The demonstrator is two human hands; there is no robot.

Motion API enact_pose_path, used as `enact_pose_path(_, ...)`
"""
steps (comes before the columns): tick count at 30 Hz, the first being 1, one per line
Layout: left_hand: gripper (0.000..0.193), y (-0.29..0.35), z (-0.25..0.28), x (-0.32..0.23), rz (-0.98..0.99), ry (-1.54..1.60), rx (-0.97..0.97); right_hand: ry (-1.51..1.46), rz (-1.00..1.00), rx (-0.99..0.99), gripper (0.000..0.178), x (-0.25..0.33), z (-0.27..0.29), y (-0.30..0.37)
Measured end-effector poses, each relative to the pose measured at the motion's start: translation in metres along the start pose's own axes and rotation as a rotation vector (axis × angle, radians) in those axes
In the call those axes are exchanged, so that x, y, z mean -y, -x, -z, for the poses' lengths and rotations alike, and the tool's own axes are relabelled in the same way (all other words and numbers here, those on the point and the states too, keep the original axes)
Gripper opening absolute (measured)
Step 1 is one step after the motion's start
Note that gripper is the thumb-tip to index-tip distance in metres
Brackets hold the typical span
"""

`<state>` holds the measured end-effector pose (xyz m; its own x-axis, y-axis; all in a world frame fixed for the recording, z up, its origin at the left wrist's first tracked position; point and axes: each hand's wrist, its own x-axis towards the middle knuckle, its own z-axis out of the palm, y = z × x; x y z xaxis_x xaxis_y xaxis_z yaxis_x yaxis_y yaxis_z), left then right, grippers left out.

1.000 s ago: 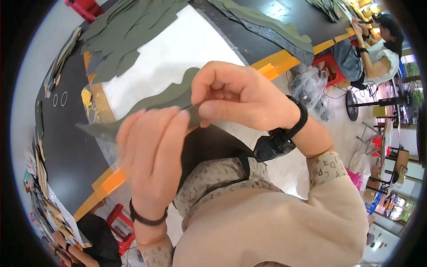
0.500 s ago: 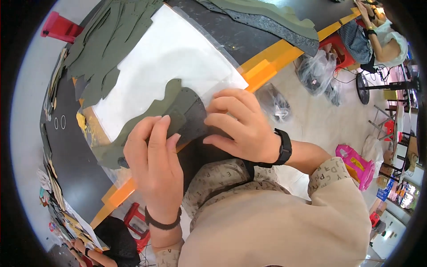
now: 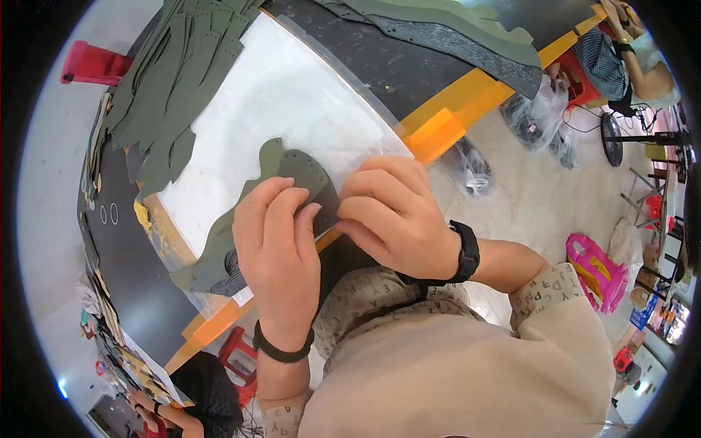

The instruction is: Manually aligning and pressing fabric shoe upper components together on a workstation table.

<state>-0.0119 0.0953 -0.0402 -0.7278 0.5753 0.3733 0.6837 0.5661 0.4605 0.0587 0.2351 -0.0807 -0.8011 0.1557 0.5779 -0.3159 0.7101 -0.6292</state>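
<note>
Item: olive cut piece [image 3: 223,244], at the near edge of the white sheet [image 3: 281,80], by the orange tape [image 3: 438,139] along the table rim; its dark rounded panel [image 3: 310,169], dotted along the curve, lies between your 2 hands.
Left hand [image 3: 277,237]: fingers bent, half closed, fingertips over the panel; whether they pinch or only press, you cannot tell from here.
Right hand [image 3: 394,215]: fingers curled, thumb near the fingertips at the panel's right edge; what lies between them is hidden.
Handling, as judged: keep your left fingertips light and steady, work your right along the edge in short stretches, and avoid creasing the thin curve.
</note>
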Motion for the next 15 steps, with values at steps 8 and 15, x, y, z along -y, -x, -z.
enact_pose_path(8,0.014,-0.0019,-0.0057,-0.0001,0.024,-0.050,-0.009,0.021,0.013,0.026,0.024,-0.0019,0.0009,0.0009)
enact_pose_path(15,0.017,-0.0017,-0.0086,0.0025,0.002,-0.041,-0.022,0.023,0.017,0.065,0.025,-0.0025,0.0030,0.0013)
